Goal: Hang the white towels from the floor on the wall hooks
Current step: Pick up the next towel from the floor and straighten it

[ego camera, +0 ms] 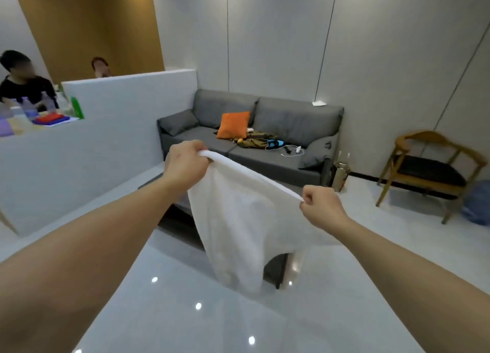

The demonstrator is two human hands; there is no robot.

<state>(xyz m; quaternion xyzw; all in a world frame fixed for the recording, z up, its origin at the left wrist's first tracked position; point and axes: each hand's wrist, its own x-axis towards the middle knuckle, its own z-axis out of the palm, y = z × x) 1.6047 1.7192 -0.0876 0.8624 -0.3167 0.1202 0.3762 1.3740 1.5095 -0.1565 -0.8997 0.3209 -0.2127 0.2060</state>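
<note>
One white towel was in view, stretched in the air between two hands above the glossy floor. The left hand was clenched round one upper corner, and the right hand pinched the other between curled fingers and thumb, so the top edge ran taut and the cloth sagged below. Behind stood one grey sofa with one orange cushion, and one wooden chair to the right.

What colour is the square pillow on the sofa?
Orange. The pillow leans against the grey sofa's back, in the head view.
</note>
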